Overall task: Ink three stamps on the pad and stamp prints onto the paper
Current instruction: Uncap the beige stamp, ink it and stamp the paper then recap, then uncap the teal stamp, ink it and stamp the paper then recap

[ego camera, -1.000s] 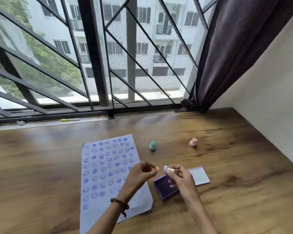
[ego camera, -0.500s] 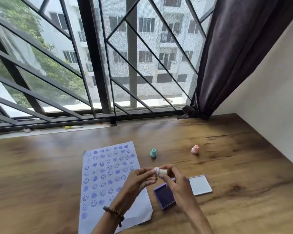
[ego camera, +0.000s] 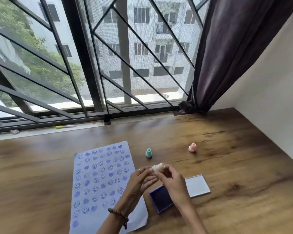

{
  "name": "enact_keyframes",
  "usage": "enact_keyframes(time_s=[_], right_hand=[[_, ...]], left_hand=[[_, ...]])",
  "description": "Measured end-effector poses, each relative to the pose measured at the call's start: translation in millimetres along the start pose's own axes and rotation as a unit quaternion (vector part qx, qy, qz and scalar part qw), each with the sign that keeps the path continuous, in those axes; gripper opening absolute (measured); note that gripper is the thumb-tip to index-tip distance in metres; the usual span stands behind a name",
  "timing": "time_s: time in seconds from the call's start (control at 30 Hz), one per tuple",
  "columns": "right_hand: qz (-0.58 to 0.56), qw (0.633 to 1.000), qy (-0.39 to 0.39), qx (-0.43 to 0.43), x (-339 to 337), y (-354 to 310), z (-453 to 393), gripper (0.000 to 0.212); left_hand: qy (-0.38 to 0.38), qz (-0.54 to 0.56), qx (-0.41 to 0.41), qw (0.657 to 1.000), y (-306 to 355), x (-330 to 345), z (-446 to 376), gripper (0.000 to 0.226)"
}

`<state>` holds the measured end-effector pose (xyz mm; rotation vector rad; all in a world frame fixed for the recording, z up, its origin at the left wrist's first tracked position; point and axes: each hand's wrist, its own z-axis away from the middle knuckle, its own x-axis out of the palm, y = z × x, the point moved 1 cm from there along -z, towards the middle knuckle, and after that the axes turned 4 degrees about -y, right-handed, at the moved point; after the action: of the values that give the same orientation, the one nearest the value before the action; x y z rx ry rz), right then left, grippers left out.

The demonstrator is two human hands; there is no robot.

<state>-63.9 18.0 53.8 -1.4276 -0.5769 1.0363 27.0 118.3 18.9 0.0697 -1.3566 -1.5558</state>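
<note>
Fingertips (ego camera: pixel 153 170) of both hands pinch a small cream-white stamp (ego camera: pixel 158 166), held sideways in the air above the wooden table (ego camera: pixel 235 166). The left hand (ego camera: pixel 140 179) grips one end and the right hand (ego camera: pixel 172 180) the other; whether a cap is being fitted or pulled cannot be told. Just below the hands sits the open purple ink pad (ego camera: pixel 161 199), its pale lid (ego camera: pixel 197 185) folded flat to the right. Left of the pad lies the paper (ego camera: pixel 98 181), largely covered with rows of purple smiley faces and hearts, with bare space near its bottom edge. Two more stamps stand farther back: a teal stamp (ego camera: pixel 148 153) near the paper's top right corner and a pink stamp (ego camera: pixel 192 147) well off to the right. The step in hand seems to be readying this stamp. Next, its face likely needs pressing down onto the pad, then onto bare paper.
</note>
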Motion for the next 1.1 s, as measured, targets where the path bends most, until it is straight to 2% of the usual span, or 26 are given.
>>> enact_keyframes(time_s=[0.17, 0.27, 0.37, 0.5, 0.67, 0.8, 0.87, 1.0, 1.1], right_hand=[[0.105, 0.991, 0.070, 0.032, -19, 13, -29, 0.012], [0.189, 0.974, 0.109, 0.056, -31, 23, -54, 0.017], [0.249, 0.957, 0.136, 0.061, -38, 27, -77, 0.018], [0.292, 0.944, 0.133, 0.072, -43, 31, -101, 0.021], [0.271, 0.949, 0.140, 0.079, -40, 32, -109, 0.024], [0.197, 0.950, 0.212, 0.119, -30, 31, -92, 0.041], [0.189, 0.950, 0.223, 0.111, -18, 31, -79, 0.034], [0.214, 0.964, 0.139, 0.080, 10, 32, -73, 0.023], [0.244, 0.965, 0.077, 0.064, 23, 28, -86, 0.026]], left_hand=[[0.012, -0.140, 0.042, 0.989, -3, 15, -21, 0.007], [-0.029, -0.209, 0.031, 0.977, -6, 32, -40, 0.022], [-0.067, -0.225, 0.005, 0.972, -8, 46, -60, 0.036], [-0.075, -0.239, -0.012, 0.968, -8, 57, -82, 0.037], [-0.059, -0.246, 0.005, 0.967, -10, 62, -86, 0.039], [-0.015, -0.251, 0.029, 0.967, -19, 57, -71, 0.028], [0.042, -0.230, 0.032, 0.972, -25, 48, -61, 0.022], [0.196, -0.191, 0.051, 0.960, -26, 24, -49, 0.024], [0.219, -0.230, 0.040, 0.947, -15, 18, -50, 0.034]])
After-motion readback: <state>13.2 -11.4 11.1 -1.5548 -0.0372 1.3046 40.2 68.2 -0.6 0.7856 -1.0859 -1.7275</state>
